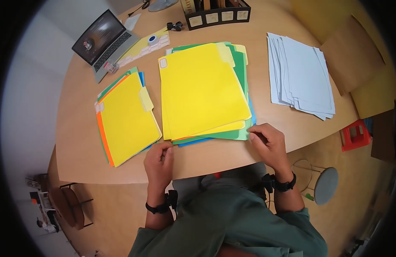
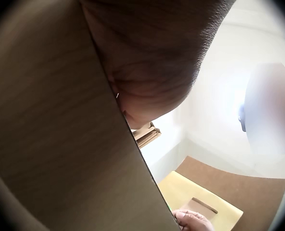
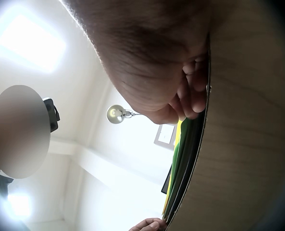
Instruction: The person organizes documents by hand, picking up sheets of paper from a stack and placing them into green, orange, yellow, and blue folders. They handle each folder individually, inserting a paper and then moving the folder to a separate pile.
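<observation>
A stack of file folders lies mid-table in the head view, a yellow folder (image 1: 202, 90) on top with green, orange and blue edges showing beneath. My right hand (image 1: 270, 143) pinches the lower right corner of a green folder (image 1: 238, 134) in that stack. At the stack's lower left corner rests my left hand (image 1: 159, 162), its fingers curled and fingertips right at the folders' edge; I cannot tell whether they grip it. Beside it lies a smaller-looking stack topped by a yellow folder (image 1: 129, 122). In the right wrist view, curled fingers (image 3: 196, 98) meet the folders' edges.
White papers (image 1: 303, 77) lie in a loose pile to the right. At the back left stand a laptop (image 1: 104, 40) and a tape roll (image 1: 152, 40) on a label sheet (image 1: 140, 53). A black organizer (image 1: 217, 17) is at the back. A stool (image 1: 326, 186) stands below the table's right edge.
</observation>
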`<state>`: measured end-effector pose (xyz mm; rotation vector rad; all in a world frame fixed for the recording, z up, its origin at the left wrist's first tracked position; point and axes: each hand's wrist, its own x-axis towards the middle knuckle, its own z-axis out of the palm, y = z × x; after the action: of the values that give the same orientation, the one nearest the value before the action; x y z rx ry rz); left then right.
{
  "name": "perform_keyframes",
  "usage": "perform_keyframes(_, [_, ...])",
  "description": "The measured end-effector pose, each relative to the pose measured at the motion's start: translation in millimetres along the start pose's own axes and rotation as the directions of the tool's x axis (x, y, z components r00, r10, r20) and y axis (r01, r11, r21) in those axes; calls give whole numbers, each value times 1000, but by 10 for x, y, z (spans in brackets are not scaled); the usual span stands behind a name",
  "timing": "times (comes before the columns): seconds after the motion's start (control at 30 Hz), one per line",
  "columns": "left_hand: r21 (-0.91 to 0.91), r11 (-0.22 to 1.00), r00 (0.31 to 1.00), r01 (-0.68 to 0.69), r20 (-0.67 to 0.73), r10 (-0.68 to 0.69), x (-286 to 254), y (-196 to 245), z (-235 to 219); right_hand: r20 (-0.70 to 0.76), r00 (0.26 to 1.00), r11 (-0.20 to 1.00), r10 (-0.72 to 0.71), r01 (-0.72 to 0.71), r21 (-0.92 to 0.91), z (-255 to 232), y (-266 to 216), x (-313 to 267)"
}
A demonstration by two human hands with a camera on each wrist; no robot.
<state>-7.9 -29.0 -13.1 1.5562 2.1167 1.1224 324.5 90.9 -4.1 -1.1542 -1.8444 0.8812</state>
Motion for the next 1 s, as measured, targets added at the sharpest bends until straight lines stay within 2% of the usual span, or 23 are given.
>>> perform_keyframes(0.1, [-49, 999, 1000, 7, -21, -8, -44, 17, 14, 11, 1000, 1000, 22, -22, 4, 2, -1, -8])
perform_keyframes(0.17, [-79, 996, 991, 48, -118, -57, -94, 87, 2, 12, 1000, 999, 28, -29, 20, -11, 17, -29])
perform_keyframes(0.2, [-76, 996, 991, 53, -121, -62, -99, 133, -37, -1, 998, 994, 60, -60, 87, -20, 33, -27])
perform_keyframes(0.27, [24, 999, 996, -43, -81, 45, -52, 257, -106, -8, 995, 984, 101, -99, 151, -48, -36, 11])
perform_keyframes(0.3, [20, 999, 996, -38, -78, 39, -1, 297, -126, -47, 999, 999, 24, -22, 46, -100, -164, 91])
perform_keyframes(0.33, [109, 982, 987, -153, -30, 157, 80, 328, -149, -79, 995, 997, -59, 54, -63, -133, -257, 173])
perform_keyframes(0.37, [192, 944, 963, -269, 24, 269, 158, 372, -164, -75, 994, 991, -79, 71, -112, -139, -282, 240])
perform_keyframes(0.4, [188, 946, 964, -265, 22, 266, 220, 449, -178, -71, 994, 991, -80, 71, -116, -137, -262, 295])
perform_keyframes(0.47, [252, 918, 947, -306, 177, 267, 325, 596, -191, -29, 997, 994, -68, 66, -82, -95, -188, 377])
perform_keyframes(0.5, [252, 920, 949, -300, 172, 262, 372, 621, -182, -22, 997, 994, -71, 69, -83, -100, -176, 397])
perform_keyframes(0.57, [295, 901, 930, -319, 282, 237, 474, 662, -162, 77, 997, 993, 31, -21, -116, -135, -142, 426])
perform_keyframes(0.6, [296, 902, 931, -315, 279, 234, 516, 701, -156, 81, 996, 993, 29, -19, -116, -146, -125, 434])
perform_keyframes(0.67, [337, 901, 923, -272, 358, 144, 585, 775, -136, 163, 981, 994, 110, -109, -11, -165, -92, 446])
perform_keyframes(0.8, [371, 885, 915, -280, 382, 130, 622, 713, -37, 142, 988, 998, 57, -56, -13, -159, -75, 472])
perform_keyframes(0.87, [382, 852, 916, -357, 319, 241, 606, 666, 2, 149, 988, 999, 43, -40, -23, -171, -115, 489])
perform_keyframes(1.0, [373, 891, 935, -259, 328, 134, 616, 703, -35, 219, 976, 1000, 6, -6, -2, -127, -132, 538])
